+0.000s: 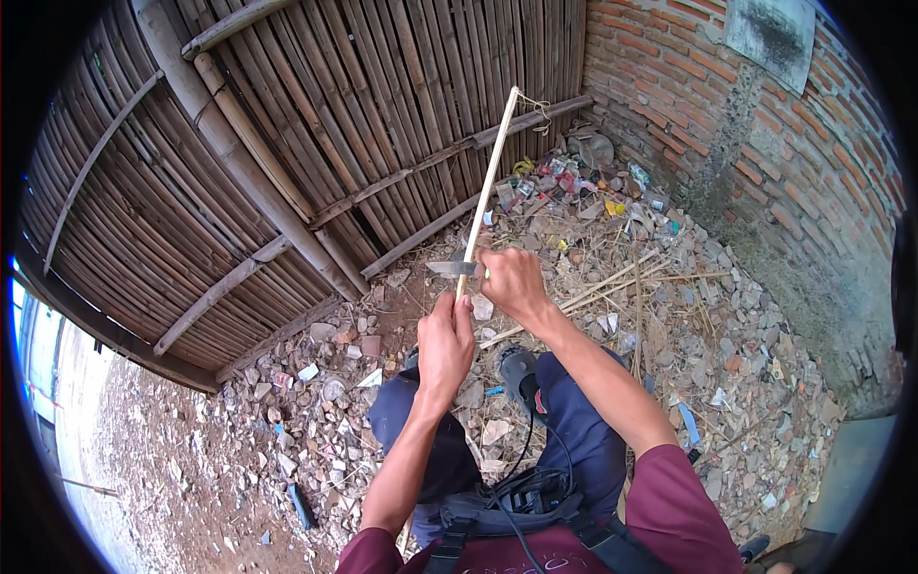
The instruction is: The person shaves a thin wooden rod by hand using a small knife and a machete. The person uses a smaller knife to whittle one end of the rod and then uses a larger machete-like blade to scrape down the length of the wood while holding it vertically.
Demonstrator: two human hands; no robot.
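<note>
A long pale strip of split bamboo [490,182] rises from my hands, leaning to the right at its top, where a thin curled shaving [537,107] hangs. My left hand [446,346] is closed round its lower part. Just above, my right hand [514,282] grips a knife by its handle, mostly hidden in the fist with a bit of green showing. The knife's grey blade [448,268] points left and lies across the strip, touching it.
Rubble and stones [325,421] cover the ground, with litter [574,182] heaped in the far corner. Several thin bamboo strips [598,287] lie right of my hands. A bamboo wall [402,96] stands ahead and left, a brick wall [669,105] right. My shoe [518,371] is below my hands.
</note>
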